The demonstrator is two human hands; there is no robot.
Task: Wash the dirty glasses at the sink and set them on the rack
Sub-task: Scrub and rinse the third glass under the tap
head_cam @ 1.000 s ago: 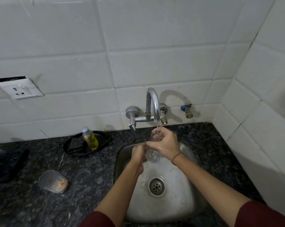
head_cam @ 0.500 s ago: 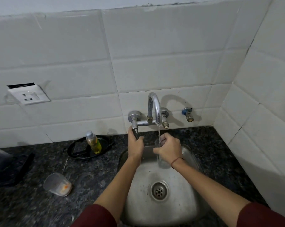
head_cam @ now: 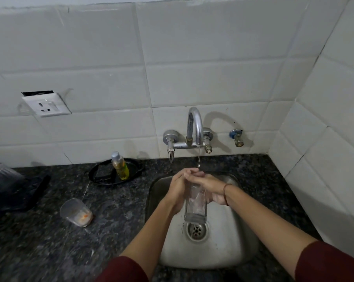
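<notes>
A clear tall glass (head_cam: pixel 195 202) hangs over the steel sink (head_cam: pixel 151 200), its lower end pointing down at the drain (head_cam: pixel 196 231). My left hand (head_cam: pixel 177 189) holds it from the left side. My right hand (head_cam: pixel 211 187) holds it from the right, and the fingers of both hands meet over its upper end. The chrome tap (head_cam: pixel 195 127) above my hands gives only drips. A second glass (head_cam: pixel 76 212) with orange residue lies on its side on the dark counter, left of the sink. No rack is in view.
A soap bottle (head_cam: pixel 120 165) stands in a black dish (head_cam: pixel 99 176) behind the fallen glass. A dark bag (head_cam: pixel 9 190) lies at the far left. A wall socket (head_cam: pixel 46 104) and a small side tap (head_cam: pixel 237 137) sit on the tiled wall; another tiled wall closes the right.
My left hand left the tap handle and came back to the glass. The stream shrank to drips. The glass dropped lower, one end now pointing down at the drain.
</notes>
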